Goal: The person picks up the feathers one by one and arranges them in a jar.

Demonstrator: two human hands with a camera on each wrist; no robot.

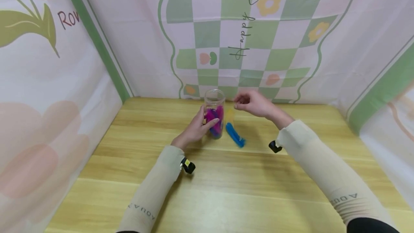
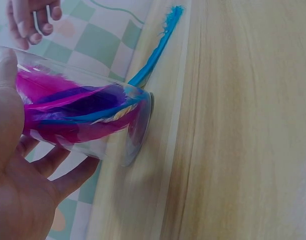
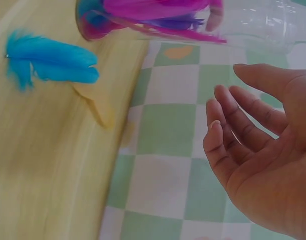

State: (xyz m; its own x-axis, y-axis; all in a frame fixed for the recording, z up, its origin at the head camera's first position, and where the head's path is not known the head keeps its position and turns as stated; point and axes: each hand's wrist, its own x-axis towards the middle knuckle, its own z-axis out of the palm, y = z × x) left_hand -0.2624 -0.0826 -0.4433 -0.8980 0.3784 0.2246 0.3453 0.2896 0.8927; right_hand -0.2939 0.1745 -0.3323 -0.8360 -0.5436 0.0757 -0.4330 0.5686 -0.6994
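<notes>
A clear glass jar (image 1: 215,98) stands upright near the back of the table, with pink, purple and blue feathers (image 2: 83,107) inside. My left hand (image 1: 197,127) grips its side, thumb across the front and fingers around the glass. Just right of the jar, my right hand (image 1: 255,104) hovers in the air. Its fingers are loosely bent and hold nothing in the right wrist view. Below that hand, a blue feather (image 1: 235,135) lies on the table. Beside it is a pale yellow feather (image 3: 95,102), close to the back edge.
The wooden table (image 1: 220,190) spreads out in front of both arms. Behind its back edge hangs a cloth (image 1: 207,35) with a green and white check. Printed cloths also rise on the left and right sides.
</notes>
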